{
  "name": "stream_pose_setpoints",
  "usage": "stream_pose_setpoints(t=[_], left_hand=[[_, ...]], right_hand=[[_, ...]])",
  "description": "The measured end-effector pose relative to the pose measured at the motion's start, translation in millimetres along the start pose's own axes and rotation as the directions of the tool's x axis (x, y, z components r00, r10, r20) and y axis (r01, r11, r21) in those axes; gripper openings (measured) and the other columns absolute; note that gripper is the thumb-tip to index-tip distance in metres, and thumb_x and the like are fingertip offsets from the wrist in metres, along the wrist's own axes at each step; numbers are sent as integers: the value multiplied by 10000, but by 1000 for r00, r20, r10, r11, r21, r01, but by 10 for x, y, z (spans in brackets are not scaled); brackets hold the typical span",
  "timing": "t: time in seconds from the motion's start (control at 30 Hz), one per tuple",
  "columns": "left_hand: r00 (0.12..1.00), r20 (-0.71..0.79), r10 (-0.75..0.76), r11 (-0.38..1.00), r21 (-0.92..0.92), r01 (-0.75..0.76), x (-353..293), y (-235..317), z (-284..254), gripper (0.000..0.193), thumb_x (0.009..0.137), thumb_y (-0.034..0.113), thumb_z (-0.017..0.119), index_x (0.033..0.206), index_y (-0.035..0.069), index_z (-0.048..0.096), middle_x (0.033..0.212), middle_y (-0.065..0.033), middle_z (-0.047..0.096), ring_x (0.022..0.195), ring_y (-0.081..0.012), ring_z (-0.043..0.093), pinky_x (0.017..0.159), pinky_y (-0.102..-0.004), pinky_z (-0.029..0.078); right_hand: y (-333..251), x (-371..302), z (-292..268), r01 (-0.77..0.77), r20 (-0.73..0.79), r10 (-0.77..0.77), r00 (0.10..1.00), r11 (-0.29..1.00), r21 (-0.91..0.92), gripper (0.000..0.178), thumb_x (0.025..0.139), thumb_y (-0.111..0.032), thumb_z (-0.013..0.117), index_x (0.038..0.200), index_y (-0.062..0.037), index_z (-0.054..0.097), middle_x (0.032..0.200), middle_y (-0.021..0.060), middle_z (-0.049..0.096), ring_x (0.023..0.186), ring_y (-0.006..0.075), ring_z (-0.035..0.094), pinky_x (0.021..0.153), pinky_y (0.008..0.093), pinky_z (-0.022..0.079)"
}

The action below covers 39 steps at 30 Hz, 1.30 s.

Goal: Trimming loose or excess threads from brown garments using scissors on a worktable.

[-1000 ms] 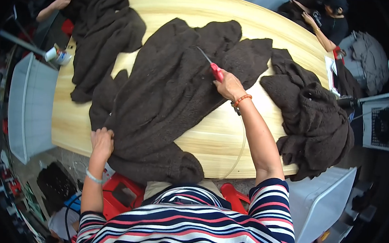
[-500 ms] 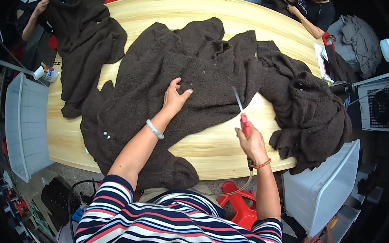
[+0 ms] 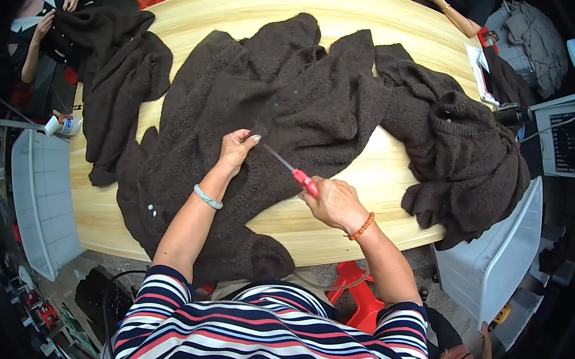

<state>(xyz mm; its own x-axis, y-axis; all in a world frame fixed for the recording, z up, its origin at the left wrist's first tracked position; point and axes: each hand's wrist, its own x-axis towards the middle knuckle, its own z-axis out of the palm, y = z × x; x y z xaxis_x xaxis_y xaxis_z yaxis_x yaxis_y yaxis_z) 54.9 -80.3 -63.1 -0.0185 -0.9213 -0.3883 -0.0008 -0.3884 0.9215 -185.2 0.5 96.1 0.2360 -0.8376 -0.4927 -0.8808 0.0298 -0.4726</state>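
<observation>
A large dark brown knitted garment (image 3: pixel 206 99) lies spread and rumpled across the table in front of me. My left hand (image 3: pixel 234 152), a pale bangle at its wrist, is closed in a pinch on the knit near its middle. My right hand (image 3: pixel 337 202), with an orange bead bracelet, grips a red-handled air blow gun (image 3: pixel 306 181). The gun's thin metal nozzle points up and left, its tip close to my left fingertips. Behind the right hand a clear hose runs down. Small white bits (image 3: pixel 151 209) show on the garment's lower left.
More dark knitwear lies heaped at the right (image 3: pixel 468 153) and left (image 3: pixel 122 85) of the wooden table (image 3: pixel 323 240). Co-workers sit at the far corners; the left one's hands (image 3: pixel 46 22) hold knitwear. White bins (image 3: pixel 491 256) flank the table. A red stool (image 3: pixel 359 300) stands below.
My right hand has swung the blow gun leftward, its nozzle now close to my left hand. My left hand has moved slightly left and down, its fingers drawn together on the knit.
</observation>
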Motion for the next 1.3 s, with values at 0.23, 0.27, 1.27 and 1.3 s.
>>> stream_pose_setpoints(t=[0.23,0.27,1.27,1.3], left_hand=[[984,9,178,925,340,-171,222,86,-58,373,798,181,747,1074,-33,616,881,-55,652,753,-113,573,692,-281,483],[976,23,215,854,481,-199,270,231,24,492,762,242,777,1133,-22,590,879,-82,645,755,-146,587,706,-302,495],[986,139,89,962,246,-122,867,657,772,330,817,133,734,1069,-53,629,926,-40,659,820,-89,599,741,-219,475],[986,140,94,962,243,-127,935,607,795,330,817,133,734,1069,-53,629,926,-40,659,820,-89,599,741,-219,475]], right_hand=[[139,57,-20,14,-102,-5,995,996,89,309,899,-301,579,1010,-14,568,781,251,651,788,426,644,743,505,500],[157,42,-19,1,-106,9,994,996,90,302,896,-297,582,1004,-16,567,774,250,650,779,426,644,740,504,500],[354,175,-138,-71,-227,102,968,987,144,286,896,-305,590,1028,-51,570,738,235,635,764,422,630,705,487,490],[349,202,-162,-70,-232,102,967,988,141,286,896,-305,590,1028,-51,570,738,235,635,764,422,630,705,487,490]])
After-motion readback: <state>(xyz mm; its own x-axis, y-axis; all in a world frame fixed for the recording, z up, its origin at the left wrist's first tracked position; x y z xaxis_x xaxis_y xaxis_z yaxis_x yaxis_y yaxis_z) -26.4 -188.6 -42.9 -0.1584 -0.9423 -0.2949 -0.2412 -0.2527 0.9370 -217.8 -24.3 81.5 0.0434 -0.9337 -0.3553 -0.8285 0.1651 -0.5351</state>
